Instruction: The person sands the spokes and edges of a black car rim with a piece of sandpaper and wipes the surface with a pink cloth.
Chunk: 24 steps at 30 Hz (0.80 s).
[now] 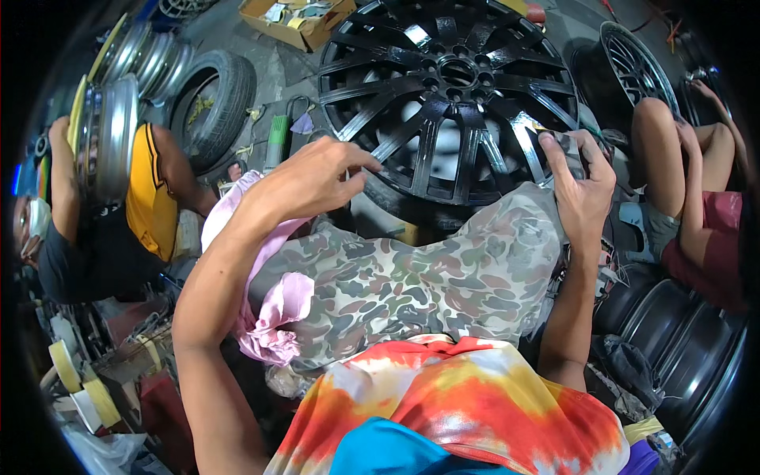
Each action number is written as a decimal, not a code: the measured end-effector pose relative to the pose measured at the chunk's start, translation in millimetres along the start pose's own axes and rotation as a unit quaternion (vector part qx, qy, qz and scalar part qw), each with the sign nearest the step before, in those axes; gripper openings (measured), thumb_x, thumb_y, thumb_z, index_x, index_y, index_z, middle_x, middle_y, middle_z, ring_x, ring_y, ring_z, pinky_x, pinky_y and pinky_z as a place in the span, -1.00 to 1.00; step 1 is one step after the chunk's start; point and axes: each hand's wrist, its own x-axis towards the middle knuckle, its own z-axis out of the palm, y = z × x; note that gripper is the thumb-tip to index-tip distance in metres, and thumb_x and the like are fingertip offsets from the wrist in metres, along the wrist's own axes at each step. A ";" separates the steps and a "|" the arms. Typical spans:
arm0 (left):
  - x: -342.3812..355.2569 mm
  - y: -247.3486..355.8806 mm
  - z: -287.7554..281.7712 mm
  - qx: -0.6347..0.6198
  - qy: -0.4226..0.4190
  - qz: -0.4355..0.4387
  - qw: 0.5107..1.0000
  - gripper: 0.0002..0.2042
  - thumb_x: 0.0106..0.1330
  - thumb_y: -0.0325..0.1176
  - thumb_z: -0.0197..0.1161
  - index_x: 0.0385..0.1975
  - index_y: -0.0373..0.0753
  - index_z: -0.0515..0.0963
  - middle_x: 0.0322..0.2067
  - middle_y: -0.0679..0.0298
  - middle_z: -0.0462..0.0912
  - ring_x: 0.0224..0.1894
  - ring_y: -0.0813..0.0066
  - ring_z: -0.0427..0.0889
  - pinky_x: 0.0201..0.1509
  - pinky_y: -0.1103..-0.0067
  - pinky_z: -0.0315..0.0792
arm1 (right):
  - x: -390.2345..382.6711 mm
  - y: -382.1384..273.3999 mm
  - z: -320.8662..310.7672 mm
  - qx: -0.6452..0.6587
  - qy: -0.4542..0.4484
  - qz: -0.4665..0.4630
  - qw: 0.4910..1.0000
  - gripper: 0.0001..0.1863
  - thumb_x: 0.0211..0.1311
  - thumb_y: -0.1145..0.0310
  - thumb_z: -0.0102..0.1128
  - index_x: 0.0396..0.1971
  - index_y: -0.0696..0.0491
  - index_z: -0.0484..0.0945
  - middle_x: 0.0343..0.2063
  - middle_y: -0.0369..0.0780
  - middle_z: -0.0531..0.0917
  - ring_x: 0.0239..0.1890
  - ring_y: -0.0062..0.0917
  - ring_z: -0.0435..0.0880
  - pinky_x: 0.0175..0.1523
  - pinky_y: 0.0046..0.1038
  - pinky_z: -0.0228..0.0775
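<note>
In front of me lies a glossy black multi-spoke alloy wheel (467,115), face up and wet-looking, on top of a dark tyre (372,210). My left hand (321,176) is at its near left edge, fingers bent with thumb and forefinger apart; nothing shows between them. At the near right edge, my right hand (584,186) pinches a small dark grey sheet (570,152) between thumb and fingers; it looks like sandpaper, though I cannot be sure. A pink cloth (281,313) lies over my left thigh, on camouflage trousers (412,277).
A loose tyre (212,107) and an open cardboard box (305,20) are beyond my left hand. Another person (95,229) sits at left beside silver wheels (111,146); one more person (697,174) is at right. Another dark wheel (633,67) stands at far right.
</note>
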 end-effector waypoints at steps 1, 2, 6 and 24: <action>1.9 4.9 3.7 -0.006 -0.003 0.000 1.000 -0.70 0.34 -0.41 0.20 0.02 -0.31 0.71 -0.02 -0.09 0.74 -0.02 -0.05 0.73 0.17 0.25 0.55 | 1.6 -2.4 -1.0 0.009 -0.016 -0.005 1.000 -0.80 0.27 0.37 0.49 -0.33 0.17 0.65 -0.55 -0.32 0.62 -0.49 -0.67 0.44 -0.33 -0.53 0.31; 3.2 8.9 7.1 -0.011 -0.005 0.000 1.000 -0.69 0.34 -0.42 0.18 0.01 -0.32 0.70 -0.04 -0.10 0.75 -0.03 -0.06 0.73 0.15 0.24 0.56 | 2.6 -4.0 -2.8 0.017 -0.032 -0.009 0.999 -0.80 0.26 0.39 0.49 -0.33 0.18 0.64 -0.57 -0.30 0.60 -0.50 -0.67 0.44 -0.34 -0.54 0.31; 8.4 -9.4 7.3 0.020 -0.019 0.004 1.000 -0.69 0.32 -0.44 0.17 0.00 -0.34 0.70 -0.08 -0.08 0.76 -0.05 -0.07 0.73 0.15 0.24 0.56 | 2.6 -14.9 12.8 0.010 -0.029 -0.047 0.998 -0.80 0.26 0.40 0.48 -0.29 0.19 0.65 -0.55 -0.29 0.62 -0.48 -0.68 0.48 -0.34 -0.54 0.32; 37.1 9.8 24.2 0.044 -0.018 0.060 0.997 -0.82 0.27 -0.41 0.17 -0.31 -0.39 0.63 -0.40 -0.16 0.69 -0.25 -0.22 0.69 -0.10 0.13 0.54 | -29.8 -68.3 1.9 0.116 -0.214 -0.124 0.962 -0.80 0.24 0.43 0.45 -0.23 0.22 0.65 -0.37 -0.12 0.66 -0.33 -0.28 0.67 -0.19 -0.33 0.47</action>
